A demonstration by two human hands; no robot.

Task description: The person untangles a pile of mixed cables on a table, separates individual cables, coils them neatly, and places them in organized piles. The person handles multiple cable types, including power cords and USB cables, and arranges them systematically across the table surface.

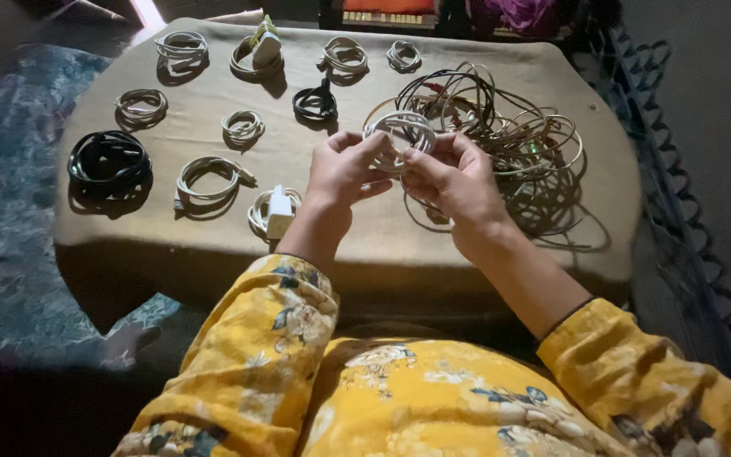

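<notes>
Your two hands meet above the tan-covered table [467,254], closed together on one white cable coil [399,133] that you hold up just in front of the tangled heap of loose cables [509,135]. Your left hand [342,169] pinches the coil's near-left edge between thumb and fingers; your right hand [450,178] grips its right side, fingers curled around the loops. The coil hangs clear of the cloth, overlapping the left fringe of the heap.

Measured from that heap, the sorted pieces all lie to its left. Nearest is a small black coil [316,101], with a small white coil [244,127] beyond it. Along the far edge of the table sit a white coil [403,56], another white coil [344,57], a coil with a white plug on top [260,52] and a larger white bundle [182,46]. Farthest left of the heap rests a thick black bundle [110,159], with a pale coil [141,104] behind it. Toward you, left of the heap, lie a white loop [209,176] and a white charger block with its cable [277,210], just beside your left wrist. Yellow floral sleeves [285,313] frame the lower edge.
</notes>
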